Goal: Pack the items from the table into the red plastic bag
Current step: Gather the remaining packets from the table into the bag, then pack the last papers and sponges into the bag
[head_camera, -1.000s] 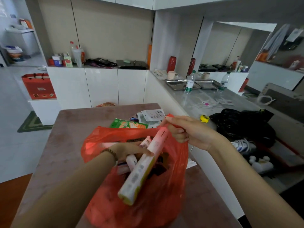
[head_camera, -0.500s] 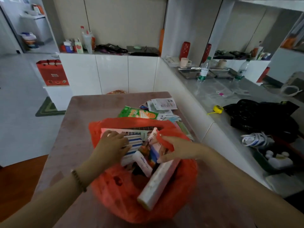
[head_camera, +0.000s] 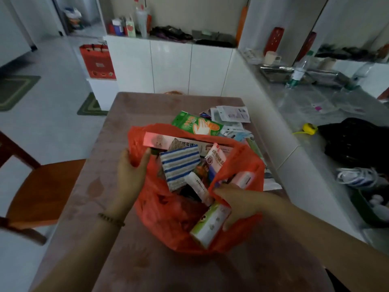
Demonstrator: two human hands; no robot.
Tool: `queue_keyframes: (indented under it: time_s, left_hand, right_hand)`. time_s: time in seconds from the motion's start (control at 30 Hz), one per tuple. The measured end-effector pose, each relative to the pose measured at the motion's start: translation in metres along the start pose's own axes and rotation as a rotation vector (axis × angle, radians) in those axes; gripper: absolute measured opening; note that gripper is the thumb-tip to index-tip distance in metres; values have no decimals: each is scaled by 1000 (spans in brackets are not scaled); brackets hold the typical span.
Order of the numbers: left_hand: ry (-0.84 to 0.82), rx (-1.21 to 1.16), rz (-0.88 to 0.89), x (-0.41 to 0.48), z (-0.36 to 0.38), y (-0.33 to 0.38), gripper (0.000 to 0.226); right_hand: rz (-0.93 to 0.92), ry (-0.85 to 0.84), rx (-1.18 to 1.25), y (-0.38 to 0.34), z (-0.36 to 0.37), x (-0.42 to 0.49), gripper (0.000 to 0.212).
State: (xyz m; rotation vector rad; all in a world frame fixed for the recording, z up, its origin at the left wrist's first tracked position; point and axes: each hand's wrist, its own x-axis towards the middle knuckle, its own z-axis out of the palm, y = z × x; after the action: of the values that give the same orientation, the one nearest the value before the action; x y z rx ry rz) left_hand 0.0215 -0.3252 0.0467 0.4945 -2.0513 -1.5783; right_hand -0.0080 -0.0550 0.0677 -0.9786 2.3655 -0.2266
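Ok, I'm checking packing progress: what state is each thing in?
red plastic bag, open, full, on table
left hand, grips bag's left rim
right hand, grips bag's right rim
striped pack, in bag, poking up
long box, in bag, end sticking out
green glove packet, unpacked, on table
white packets, unpacked, on table

A black bag point(head_camera: 353, 142) lies beside a yellow tape measure point(head_camera: 309, 128).

White cabinets point(head_camera: 170, 66) along the far wall, pale floor point(head_camera: 52, 127) at left, wooden chair point(head_camera: 42, 190) near left, grey counter point(head_camera: 311, 110) at right, dim light.
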Motion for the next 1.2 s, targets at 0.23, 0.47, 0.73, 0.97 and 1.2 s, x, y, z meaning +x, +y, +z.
queue_keyframes:
  time_s: [0.23, 0.47, 0.73, 0.97, 1.2]
  left_hand:
    - [56, -140, -17, -25, -7, 3, 39]
    - [-87, -325, -155, -6, -61, 39, 30]
    - [-281, -342, -182, 24, -77, 65, 31]
    - [-304, -178, -166, 44, -71, 53, 26]
    - [-241, 144, 66, 90, -43, 73, 26]
  right_hand:
    - [-166, -103, 19, 0, -5, 4, 63]
    - [-216, 251, 485, -23, -58, 14, 52]
    - [-148, 217, 279, -54, -17, 62, 18]
    - [-41, 305, 915, -50, -64, 24, 13]
    - [125, 287, 733, -22, -113, -19, 52]
